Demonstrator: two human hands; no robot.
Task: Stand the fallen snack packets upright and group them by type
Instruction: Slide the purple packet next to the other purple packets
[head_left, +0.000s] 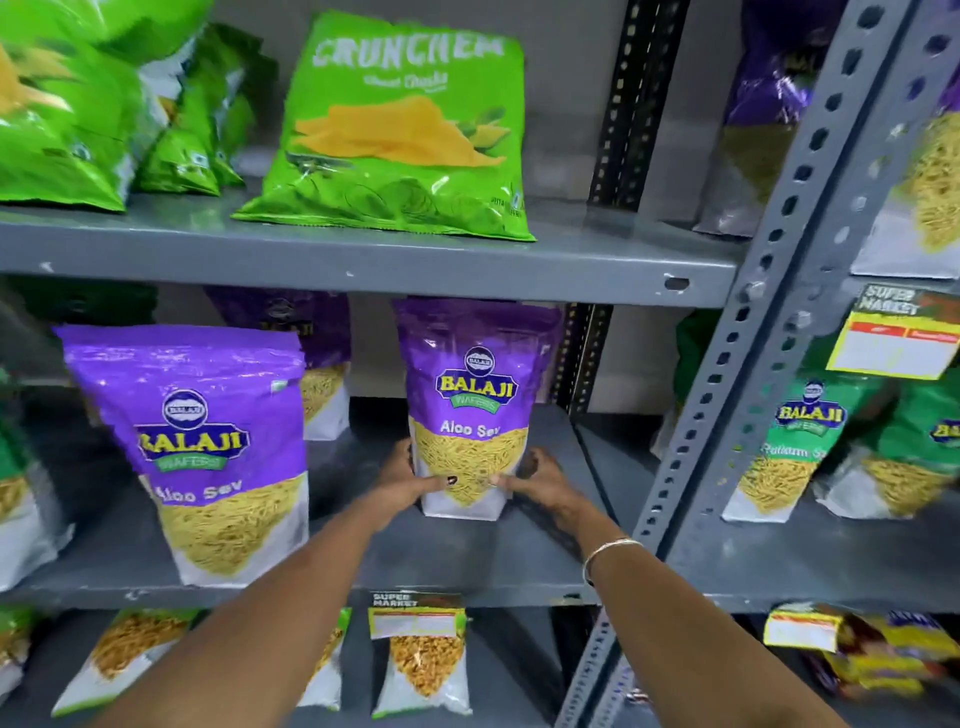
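On the middle shelf (467, 566), a purple Aloo Sev pouch (467, 400) stood upright, toward the shelf's right end. Both hands clasped it low down. The left hand (410, 480) pressed against its left edge, thumb across the front near the white base. The right hand (537, 480) gripped the right edge the same way, fingers curled behind. A thin bangle (605, 553) circled the right wrist.

To the left, nearer the front edge and well apart from the held one, a second Aloo Sev pouch (208, 447) stood upright, leaning slightly. A third purple pouch (322, 358) stood behind, between them, partly hidden.

On the upper shelf (363, 260) a green Crunchem bag (400, 135) leaned back, with more green bags (78, 104) to its left. In the neighbouring bay to the right, green Balaji pouches (800, 447) stood beneath a yellow price tag (893, 338). The bottom shelf held smaller packets (423, 660), blurred.
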